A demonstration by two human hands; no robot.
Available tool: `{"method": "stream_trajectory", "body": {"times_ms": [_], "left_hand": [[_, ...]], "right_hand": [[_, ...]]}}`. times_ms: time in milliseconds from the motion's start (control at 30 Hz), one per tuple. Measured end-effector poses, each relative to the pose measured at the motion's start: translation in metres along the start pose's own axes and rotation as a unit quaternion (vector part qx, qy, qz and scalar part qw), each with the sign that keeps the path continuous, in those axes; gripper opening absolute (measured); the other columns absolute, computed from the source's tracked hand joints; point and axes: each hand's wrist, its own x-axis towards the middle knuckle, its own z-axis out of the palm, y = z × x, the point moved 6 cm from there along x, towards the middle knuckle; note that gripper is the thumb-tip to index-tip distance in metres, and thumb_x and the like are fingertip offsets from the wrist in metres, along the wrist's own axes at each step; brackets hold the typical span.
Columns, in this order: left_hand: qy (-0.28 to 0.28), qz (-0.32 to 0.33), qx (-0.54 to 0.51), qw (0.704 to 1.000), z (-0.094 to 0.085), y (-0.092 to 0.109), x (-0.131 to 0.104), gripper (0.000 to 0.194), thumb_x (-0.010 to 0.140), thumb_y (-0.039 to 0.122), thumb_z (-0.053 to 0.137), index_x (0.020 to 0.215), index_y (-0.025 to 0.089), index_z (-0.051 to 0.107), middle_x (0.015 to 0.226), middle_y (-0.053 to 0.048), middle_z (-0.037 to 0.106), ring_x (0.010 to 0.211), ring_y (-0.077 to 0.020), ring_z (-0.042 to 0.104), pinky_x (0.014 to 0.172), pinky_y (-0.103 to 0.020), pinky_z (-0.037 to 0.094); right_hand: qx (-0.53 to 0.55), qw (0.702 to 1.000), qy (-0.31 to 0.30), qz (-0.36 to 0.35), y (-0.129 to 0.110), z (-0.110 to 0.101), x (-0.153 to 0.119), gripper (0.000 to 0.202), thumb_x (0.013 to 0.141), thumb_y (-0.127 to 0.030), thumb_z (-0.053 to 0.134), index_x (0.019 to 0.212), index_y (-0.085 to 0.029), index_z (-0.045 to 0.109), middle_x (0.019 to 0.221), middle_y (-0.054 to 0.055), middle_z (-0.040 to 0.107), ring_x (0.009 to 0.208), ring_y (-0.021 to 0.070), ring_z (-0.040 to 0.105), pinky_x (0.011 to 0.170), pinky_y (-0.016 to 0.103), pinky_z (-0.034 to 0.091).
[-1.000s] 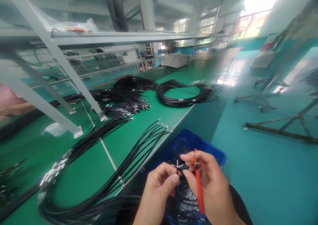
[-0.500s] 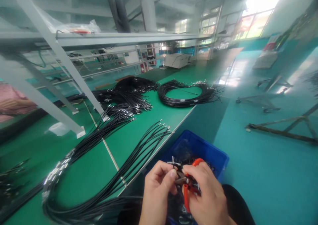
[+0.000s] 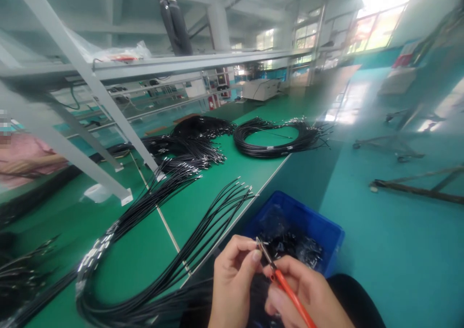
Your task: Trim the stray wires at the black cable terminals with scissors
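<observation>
My left hand (image 3: 237, 275) is closed in a pinch above the near side of a blue bin (image 3: 304, 217); the small piece between its fingertips is too small to name. My right hand (image 3: 304, 287) grips red-handled pliers (image 3: 290, 292), whose metal jaws reach to the left fingertips. Beside my left hand, a bundle of black cables (image 3: 145, 299) with silver tips curves over the green table (image 3: 126, 265). Dark and clear small pieces lie inside the bin.
A coiled cable ring (image 3: 270, 149) and more cable piles (image 3: 195, 135) lie farther back. White shelf posts (image 3: 108, 110) stand at the left. A person in pink (image 3: 32, 159) is beyond them. Wheeled frames (image 3: 416, 188) stand at right.
The pliers have turned, so their jaws now point up and left and the handles look closer together. My right hand has shifted slightly right and down, and the view has shifted slightly.
</observation>
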Motion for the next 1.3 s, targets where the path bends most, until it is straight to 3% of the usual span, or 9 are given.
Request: {"method": "stream_trajectory", "body": {"times_ms": [67, 500, 667, 800, 933, 1167, 1300], "left_hand": [[-0.003, 0.011, 0.023, 1.000, 0.001, 0.001, 0.000, 0.005, 0.075, 0.021, 0.067, 0.074, 0.016, 0.065, 0.070, 0.000, 0.059, 0.062, -0.0128, 0.056, 0.057, -0.021, 0.047], [-0.006, 0.059, 0.138, 0.989, 0.005, 0.002, 0.000, 0.007, 0.079, 0.019, 0.061, 0.073, 0.018, 0.065, 0.068, 0.000, 0.059, 0.064, -0.0142, 0.055, 0.060, -0.022, 0.044], [-0.007, 0.040, 0.139, 0.989, 0.004, -0.001, 0.002, 0.006, 0.079, 0.022, 0.061, 0.076, 0.018, 0.064, 0.067, 0.001, 0.057, 0.061, -0.0132, 0.053, 0.057, -0.021, 0.044], [0.003, 0.027, 0.131, 0.991, 0.002, -0.004, 0.002, 0.006, 0.079, 0.022, 0.061, 0.077, 0.017, 0.063, 0.068, 0.000, 0.058, 0.061, -0.0134, 0.054, 0.056, -0.021, 0.044], [0.002, 0.029, 0.145, 0.989, 0.003, -0.004, 0.000, 0.006, 0.078, 0.022, 0.061, 0.075, 0.017, 0.063, 0.069, -0.001, 0.060, 0.064, -0.0148, 0.056, 0.059, -0.022, 0.046], [-0.001, 0.070, 0.183, 0.981, 0.006, 0.000, -0.002, 0.007, 0.078, 0.017, 0.059, 0.072, 0.017, 0.062, 0.068, 0.000, 0.061, 0.063, -0.0143, 0.057, 0.059, -0.022, 0.046], [-0.007, 0.081, 0.197, 0.977, 0.008, 0.000, -0.001, 0.008, 0.079, 0.016, 0.057, 0.073, 0.018, 0.061, 0.069, 0.000, 0.061, 0.064, -0.0141, 0.057, 0.060, -0.022, 0.046]], "right_hand": [[-0.012, 1.000, -0.001, -0.001, -0.001, 0.000, 0.002, 0.022, 0.067, -0.025, 0.071, 0.082, -0.016, 0.058, 0.056, -0.001, 0.062, 0.034, 0.0029, 0.036, 0.035, 0.016, 0.021], [-0.002, 1.000, 0.020, 0.003, 0.004, -0.003, 0.003, 0.024, 0.066, -0.030, 0.071, 0.079, -0.016, 0.057, 0.048, -0.003, 0.060, 0.031, 0.0028, 0.035, 0.032, 0.015, 0.020], [0.000, 1.000, 0.006, 0.005, 0.004, -0.012, 0.000, 0.025, 0.067, -0.033, 0.070, 0.080, -0.016, 0.055, 0.049, -0.004, 0.057, 0.032, 0.0028, 0.034, 0.032, 0.015, 0.018], [-0.004, 0.999, -0.034, 0.015, 0.003, -0.012, -0.002, 0.022, 0.065, -0.027, 0.069, 0.078, -0.015, 0.056, 0.048, -0.005, 0.054, 0.036, 0.0035, 0.037, 0.037, 0.015, 0.022], [-0.048, 0.998, -0.014, 0.048, 0.001, -0.010, -0.001, 0.015, 0.066, -0.021, 0.067, 0.073, -0.015, 0.054, 0.049, -0.004, 0.054, 0.039, 0.0047, 0.042, 0.039, 0.016, 0.024], [0.019, 0.995, -0.091, 0.039, 0.004, -0.006, 0.004, 0.043, 0.066, -0.045, 0.073, 0.085, -0.014, 0.050, 0.053, -0.001, 0.058, 0.032, 0.0011, 0.034, 0.033, 0.015, 0.020], [-0.009, 0.995, -0.087, 0.046, 0.006, -0.008, 0.004, 0.038, 0.069, -0.044, 0.071, 0.083, -0.015, 0.049, 0.052, -0.002, 0.058, 0.033, 0.0016, 0.036, 0.034, 0.015, 0.021]]}}
